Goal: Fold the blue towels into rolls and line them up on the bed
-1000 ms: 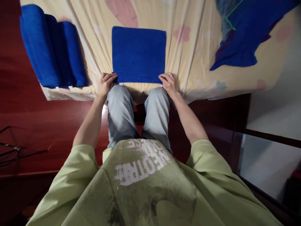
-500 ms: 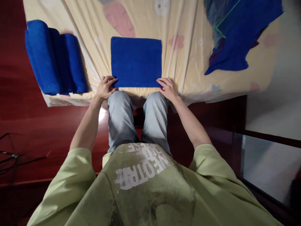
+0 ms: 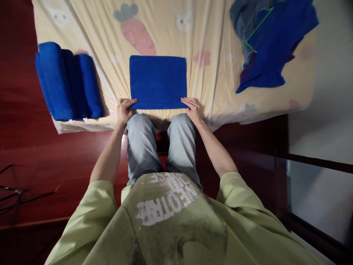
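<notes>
A folded blue towel (image 3: 158, 82) lies flat as a rectangle on the pale yellow bed sheet (image 3: 209, 40), close to the near edge. My left hand (image 3: 124, 110) pinches its near left corner with curled fingers. My right hand (image 3: 191, 108) rests at its near right corner, fingers bent and touching the edge. Both forearms reach out over my knees in grey jeans.
Three rolled blue towels (image 3: 67, 83) sit side by side at the bed's left end. A crumpled heap of blue and grey cloth (image 3: 268, 42) lies at the far right. Dark red wooden floor (image 3: 41, 147) runs on the left, with thin cables (image 3: 11, 191) on it.
The view has tilted, so the bed and towel sit lower in the picture. Both hands stay at the towel's near corners, and the towel looks unchanged.
</notes>
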`<state>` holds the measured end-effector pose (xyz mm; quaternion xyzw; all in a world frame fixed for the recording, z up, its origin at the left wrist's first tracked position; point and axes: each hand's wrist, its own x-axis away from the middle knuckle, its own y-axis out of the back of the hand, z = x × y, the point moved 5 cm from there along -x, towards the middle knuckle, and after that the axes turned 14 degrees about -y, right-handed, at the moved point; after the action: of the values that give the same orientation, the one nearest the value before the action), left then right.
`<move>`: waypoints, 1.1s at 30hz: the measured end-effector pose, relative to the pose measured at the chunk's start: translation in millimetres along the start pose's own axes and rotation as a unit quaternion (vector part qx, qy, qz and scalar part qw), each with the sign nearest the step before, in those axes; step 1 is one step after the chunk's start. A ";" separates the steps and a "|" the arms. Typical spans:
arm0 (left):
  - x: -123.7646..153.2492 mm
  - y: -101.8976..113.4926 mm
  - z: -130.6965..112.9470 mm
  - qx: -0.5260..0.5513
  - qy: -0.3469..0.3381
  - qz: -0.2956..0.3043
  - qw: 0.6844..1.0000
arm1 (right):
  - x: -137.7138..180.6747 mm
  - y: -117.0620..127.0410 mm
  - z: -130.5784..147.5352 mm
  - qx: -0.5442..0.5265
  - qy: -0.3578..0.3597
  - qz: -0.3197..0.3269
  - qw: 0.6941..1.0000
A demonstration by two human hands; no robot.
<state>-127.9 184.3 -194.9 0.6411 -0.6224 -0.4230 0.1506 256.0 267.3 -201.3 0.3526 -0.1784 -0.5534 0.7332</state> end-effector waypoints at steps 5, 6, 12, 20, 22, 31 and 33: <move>4.9 2.8 -1.9 0.016 0.050 -0.039 0.998 | 8.6 4.2 2.2 0.004 -0.058 -0.031 0.998; 5.9 3.3 -2.4 0.022 0.056 -0.043 0.997 | 10.0 5.3 2.7 0.001 -0.069 -0.036 0.997; 6.0 6.8 -8.9 0.035 0.055 -0.029 0.997 | 11.8 6.8 3.6 -0.034 -0.094 -0.038 0.994; 4.1 6.7 -9.3 0.044 0.064 -0.035 0.996 | 12.8 4.6 -1.0 -0.049 -0.085 -0.045 0.994; 5.5 5.3 -5.0 0.040 0.083 -0.044 0.995 | 13.0 1.9 -4.5 -0.053 -0.094 -0.045 0.993; 11.4 1.2 11.8 0.012 0.103 -0.077 0.992 | 10.3 -15.1 -23.8 -0.129 -0.181 -0.045 0.974; 11.4 0.4 11.5 0.022 0.109 -0.080 0.991 | 10.0 -14.7 -21.8 -0.133 -0.182 -0.050 0.973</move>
<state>-138.1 177.6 -205.6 0.7342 -0.5580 -0.3478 0.1692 263.3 262.8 -228.1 0.1543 -0.2158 -0.6627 0.7004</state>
